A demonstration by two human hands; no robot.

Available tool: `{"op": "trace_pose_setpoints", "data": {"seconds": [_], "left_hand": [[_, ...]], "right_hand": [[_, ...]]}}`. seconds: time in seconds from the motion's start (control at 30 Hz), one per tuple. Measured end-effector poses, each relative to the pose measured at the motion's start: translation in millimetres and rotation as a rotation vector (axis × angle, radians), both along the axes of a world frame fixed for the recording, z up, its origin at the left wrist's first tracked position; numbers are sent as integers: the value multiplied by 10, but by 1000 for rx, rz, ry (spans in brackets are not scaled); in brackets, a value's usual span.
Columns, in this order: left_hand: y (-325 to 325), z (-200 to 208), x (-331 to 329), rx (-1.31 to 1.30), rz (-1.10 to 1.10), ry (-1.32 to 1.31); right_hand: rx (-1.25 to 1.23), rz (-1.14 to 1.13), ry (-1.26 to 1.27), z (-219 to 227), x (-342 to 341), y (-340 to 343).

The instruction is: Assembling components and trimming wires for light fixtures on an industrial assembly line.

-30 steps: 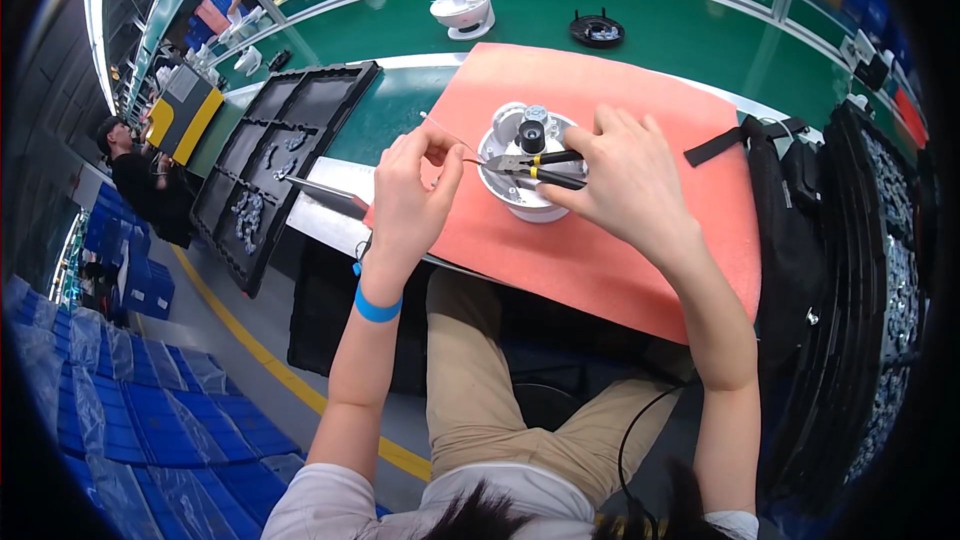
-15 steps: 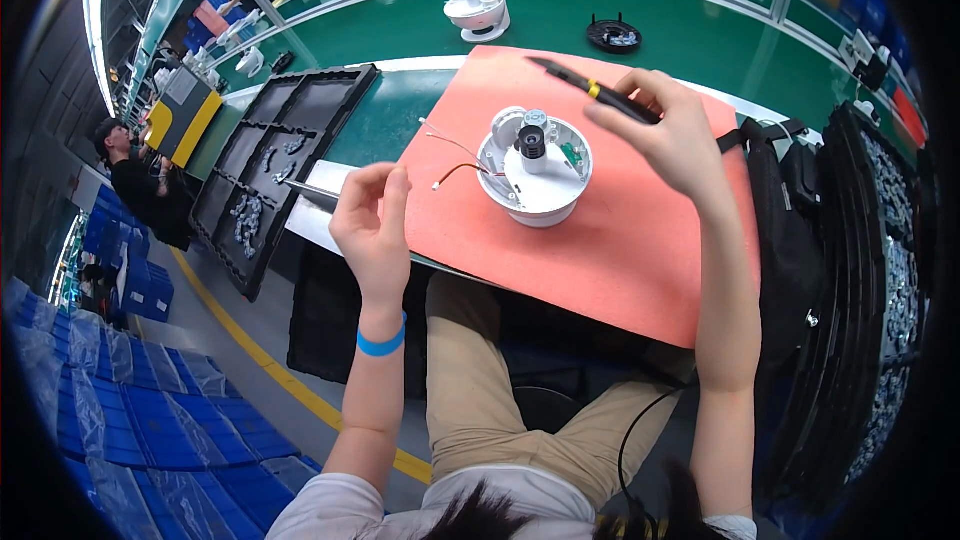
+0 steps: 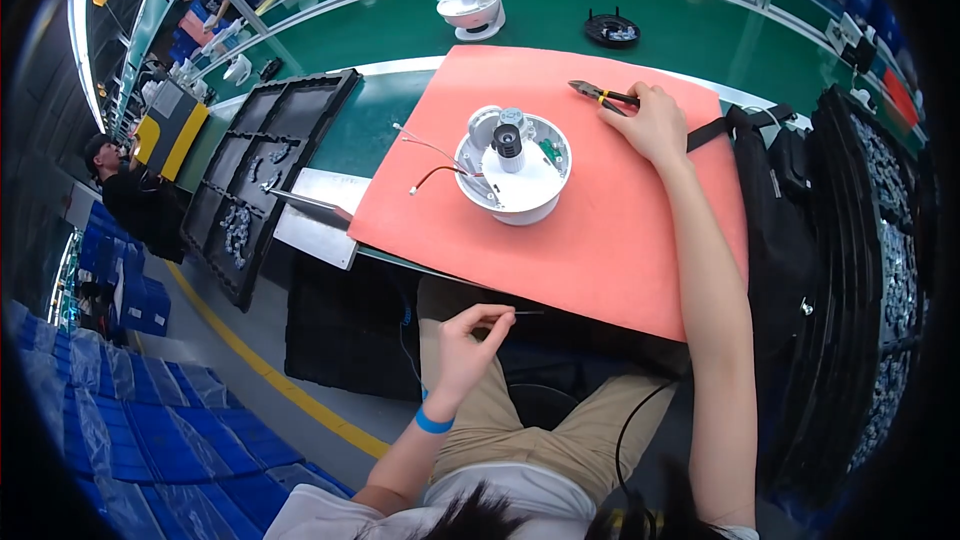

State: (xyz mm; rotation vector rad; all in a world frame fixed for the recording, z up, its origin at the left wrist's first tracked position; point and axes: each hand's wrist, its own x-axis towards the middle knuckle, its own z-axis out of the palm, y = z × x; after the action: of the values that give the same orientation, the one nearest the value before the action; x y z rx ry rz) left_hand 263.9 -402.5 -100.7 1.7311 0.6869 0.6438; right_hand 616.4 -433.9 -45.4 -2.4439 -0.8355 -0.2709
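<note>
On the pink mat point(image 3: 610, 240) stands a white round camera housing point(image 3: 525, 197) with a black lens point(image 3: 507, 140) and a green circuit board inside. Thin wires point(image 3: 432, 180) with small white connectors hang out of its left side. My right hand point(image 3: 648, 128) grips yellow-and-black cutting pliers point(image 3: 603, 96) by the handles, low over the mat's far right, jaws pointing left. Above my lap, near the mat's front edge, my left hand point(image 3: 470, 348) pinches a thin, dark, slender piece point(image 3: 528, 313) between thumb and fingers; its kind is unclear. A blue band circles my left wrist.
A black divided tray point(image 3: 225, 180) with small metal parts lies left, beside a metal plate point(image 3: 315, 235). Another white housing point(image 3: 472, 12) and a black round base point(image 3: 612, 30) stand on the green bench. Stacked black trays point(image 3: 870, 270) and a black bag point(image 3: 775, 230) flank the right.
My left hand has moved down and right, from beside the wires to above my lap. My right hand has shifted away from the housing, lowering the pliers toward the mat's far side.
</note>
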Motion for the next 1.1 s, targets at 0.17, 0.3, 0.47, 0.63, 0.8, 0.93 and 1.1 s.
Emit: {"op": "trace_pose_setpoints", "data": {"seconds": [0.17,0.3,0.47,0.63,0.8,0.93,1.1], "left_hand": [[169,-456,121,175,-58,239],[84,-388,288,217,-106,225],[-89,-215,267,423,192,-151],[69,-107,77,705,428,-295],[449,-139,244,923,341,-91],[631,-458,320,1086,348,-133],[673,-404,243,1144,256,-23]], "right_hand": [[-38,11,42,53,-43,24],[-122,7,-157,-21,-89,-5],[266,238,-240,76,-94,-32],[684,762,-294,577,-670,33],[256,1131,-408,600,-1186,29],[119,1123,-404,624,-1243,19],[119,1034,-449,580,-1268,32]]}}
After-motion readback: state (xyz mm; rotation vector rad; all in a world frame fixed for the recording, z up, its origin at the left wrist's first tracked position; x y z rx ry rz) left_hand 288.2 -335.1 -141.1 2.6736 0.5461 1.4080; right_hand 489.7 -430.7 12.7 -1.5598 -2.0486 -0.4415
